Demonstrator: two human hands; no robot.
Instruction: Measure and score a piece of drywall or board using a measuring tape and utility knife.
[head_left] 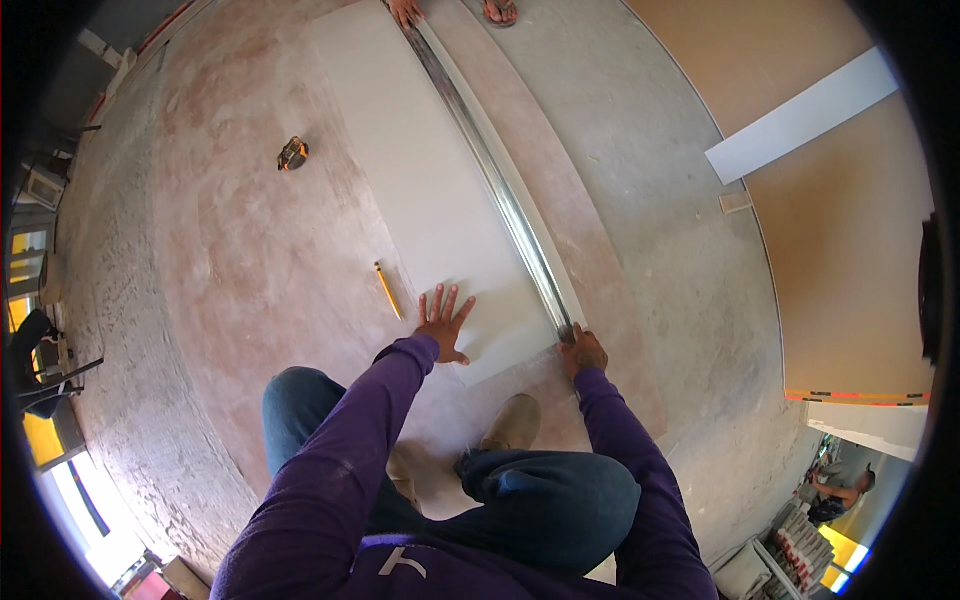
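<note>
A long pale board (425, 190) lies flat on the floor, running away from me. My left hand (444, 322) presses on its near left edge, palm down with fingers spread. Along the board's right side rests a shiny metal channel (512, 215). My right hand (584, 352) is closed around the near end of this channel, at the board's near right corner. At the far end, another person's hand (405, 10) is on or beside the channel. A yellow pencil (388, 291) lies on the floor just left of my left hand.
A black and orange tape measure (293, 154) sits on the floor farther left. To the right are large tan sheets (840, 270) with a white strip (805, 115) across them. A co-worker's foot (500, 12) stands beyond the board. Another person (843, 495) is at lower right.
</note>
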